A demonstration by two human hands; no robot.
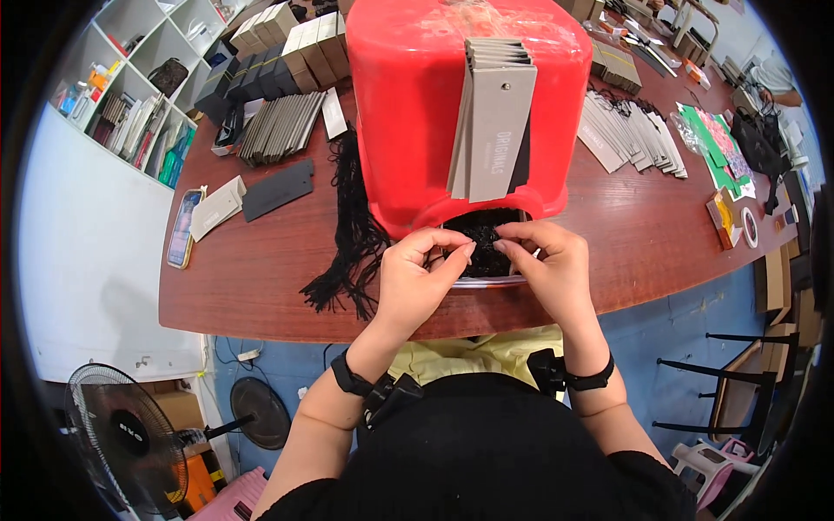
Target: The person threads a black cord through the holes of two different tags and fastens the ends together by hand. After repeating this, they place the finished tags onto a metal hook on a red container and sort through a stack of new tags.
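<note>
A red plastic stool (408,113) stands on the table in front of me, and a stack of grey card tags (499,122) rests against its upper side. Below the tags, an arched opening in the stool shows a container (486,282) with black stringy stuff (482,230) in it. My left hand (421,273) and my right hand (552,265) meet over this opening, fingertips a short gap apart. Both pinch thumb against forefinger; whatever is between them is lost against the black behind. Left of the stool hangs a bundle of black cords (352,234), nearest my left hand.
Grey tags lie in a fanned row (282,126) at left and a corded pile (632,135) at right. A phone (184,227), a loose dark tag (278,189) and small boxes (313,48) share the table. A fan (129,438) stands on the floor at lower left.
</note>
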